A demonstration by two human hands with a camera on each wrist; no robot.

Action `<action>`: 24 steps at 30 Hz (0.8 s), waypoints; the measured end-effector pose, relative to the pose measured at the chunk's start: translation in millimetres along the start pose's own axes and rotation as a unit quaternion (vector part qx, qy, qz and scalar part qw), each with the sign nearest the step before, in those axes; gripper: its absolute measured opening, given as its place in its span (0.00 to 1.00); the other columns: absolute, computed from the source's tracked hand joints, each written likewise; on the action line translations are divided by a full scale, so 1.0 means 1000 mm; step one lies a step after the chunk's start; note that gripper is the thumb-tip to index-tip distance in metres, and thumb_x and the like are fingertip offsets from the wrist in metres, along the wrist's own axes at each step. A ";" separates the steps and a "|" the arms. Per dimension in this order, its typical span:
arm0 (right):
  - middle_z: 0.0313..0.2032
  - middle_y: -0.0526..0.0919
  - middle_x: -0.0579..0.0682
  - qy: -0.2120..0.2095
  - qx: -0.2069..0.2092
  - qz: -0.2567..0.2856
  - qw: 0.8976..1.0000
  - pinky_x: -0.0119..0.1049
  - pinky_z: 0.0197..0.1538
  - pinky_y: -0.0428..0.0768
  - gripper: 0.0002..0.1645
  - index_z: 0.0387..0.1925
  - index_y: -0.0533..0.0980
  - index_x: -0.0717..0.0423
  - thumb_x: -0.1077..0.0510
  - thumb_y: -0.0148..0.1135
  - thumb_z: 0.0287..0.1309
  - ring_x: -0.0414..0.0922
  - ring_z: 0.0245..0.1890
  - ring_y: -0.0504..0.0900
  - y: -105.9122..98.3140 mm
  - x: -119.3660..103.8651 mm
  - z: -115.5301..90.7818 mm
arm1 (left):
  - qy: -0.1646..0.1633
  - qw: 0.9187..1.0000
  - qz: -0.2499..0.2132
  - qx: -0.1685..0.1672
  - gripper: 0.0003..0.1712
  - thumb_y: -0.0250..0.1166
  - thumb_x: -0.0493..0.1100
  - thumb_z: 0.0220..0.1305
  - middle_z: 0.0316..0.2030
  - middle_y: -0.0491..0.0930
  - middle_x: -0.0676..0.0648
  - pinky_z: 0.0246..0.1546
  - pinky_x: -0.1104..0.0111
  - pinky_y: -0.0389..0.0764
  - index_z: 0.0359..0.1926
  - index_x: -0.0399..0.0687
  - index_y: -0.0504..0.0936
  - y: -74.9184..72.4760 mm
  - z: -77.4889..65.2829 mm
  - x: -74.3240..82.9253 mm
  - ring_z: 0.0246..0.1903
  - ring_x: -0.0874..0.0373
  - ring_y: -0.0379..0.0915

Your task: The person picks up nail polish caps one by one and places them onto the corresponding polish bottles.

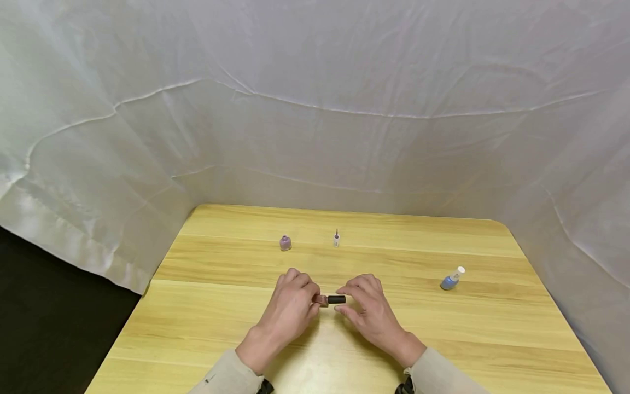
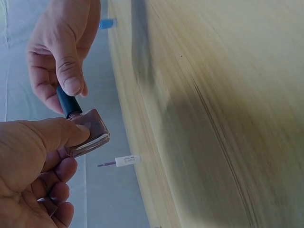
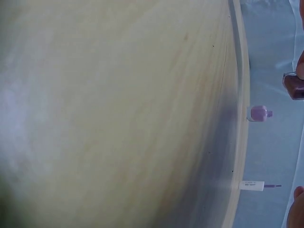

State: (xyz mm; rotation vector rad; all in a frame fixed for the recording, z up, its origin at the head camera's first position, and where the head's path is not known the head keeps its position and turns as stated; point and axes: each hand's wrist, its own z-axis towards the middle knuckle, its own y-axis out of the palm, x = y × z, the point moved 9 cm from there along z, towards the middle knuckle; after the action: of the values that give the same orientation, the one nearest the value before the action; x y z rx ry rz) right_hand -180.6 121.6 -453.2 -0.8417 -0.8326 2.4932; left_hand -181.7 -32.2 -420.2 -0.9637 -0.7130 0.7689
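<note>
My left hand [image 1: 292, 303] holds a small square glass bottle of brownish-pink nail polish [image 2: 95, 126] between thumb and fingers. The bottle lies sideways above the table, its black cap [image 1: 337, 300] pointing right. Around that cap, my right hand [image 1: 369, 309] has its thumb and fingers spread, with slim gaps at the fingertips in the head view. The right wrist view catches part of the brownish bottle [image 3: 293, 86] and only a bit of the right hand at its edge.
Farther back stand an uncapped lilac polish bottle [image 1: 285, 243] and a white cap [image 1: 336, 241] with its brush pointing up. To the right is a blue polish bottle with a white cap [image 1: 450, 282]. Pale cloth [image 1: 344, 153] hangs behind the wooden table [image 1: 221, 323].
</note>
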 end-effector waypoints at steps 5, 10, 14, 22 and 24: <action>0.45 0.82 0.43 0.004 0.006 0.000 1.000 0.41 0.58 0.67 0.19 0.45 0.84 0.51 0.58 0.81 0.51 0.46 0.50 0.74 -0.001 0.000 0.000 | 0.001 1.000 0.002 0.005 0.09 0.80 0.50 0.61 0.34 0.83 0.58 0.42 0.66 0.70 0.30 0.55 0.88 0.000 0.000 0.000 0.40 0.59 0.69; 0.43 0.82 0.43 0.001 0.008 -0.001 1.000 0.41 0.57 0.66 0.17 0.43 0.85 0.50 0.58 0.81 0.50 0.45 0.49 0.74 -0.002 0.000 0.001 | 0.012 1.000 0.014 0.011 0.09 0.79 0.48 0.61 0.34 0.83 0.58 0.42 0.66 0.70 0.30 0.55 0.87 0.000 0.000 0.002 0.40 0.59 0.70; 0.42 0.82 0.42 -0.001 0.004 -0.001 1.000 0.41 0.57 0.66 0.14 0.42 0.85 0.49 0.56 0.79 0.54 0.45 0.49 0.74 -0.002 0.001 0.002 | 0.020 0.999 0.027 0.015 0.09 0.79 0.48 0.62 0.34 0.83 0.57 0.42 0.66 0.71 0.29 0.54 0.87 0.000 0.001 0.004 0.40 0.59 0.70; 0.41 0.82 0.42 -0.004 0.002 -0.008 1.000 0.42 0.57 0.66 0.10 0.39 0.85 0.48 0.47 0.72 0.65 0.44 0.47 0.74 -0.002 0.002 0.000 | 0.023 0.999 0.032 0.012 0.09 0.78 0.47 0.63 0.34 0.83 0.57 0.43 0.66 0.72 0.29 0.54 0.86 -0.001 0.001 0.006 0.40 0.58 0.70; 0.41 0.82 0.42 -0.003 0.002 -0.009 1.000 0.43 0.57 0.66 0.11 0.40 0.85 0.49 0.46 0.72 0.65 0.44 0.47 0.74 -0.001 0.002 0.000 | 0.021 0.999 0.030 0.012 0.09 0.78 0.47 0.63 0.34 0.83 0.57 0.43 0.66 0.71 0.29 0.54 0.86 0.000 0.001 0.005 0.40 0.59 0.70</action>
State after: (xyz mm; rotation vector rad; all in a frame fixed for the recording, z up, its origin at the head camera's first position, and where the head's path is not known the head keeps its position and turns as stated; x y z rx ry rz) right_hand -182.0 124.0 -453.5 -0.8224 -0.8328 2.4825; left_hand -179.8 -27.5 -418.4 -0.9804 -0.6385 0.8062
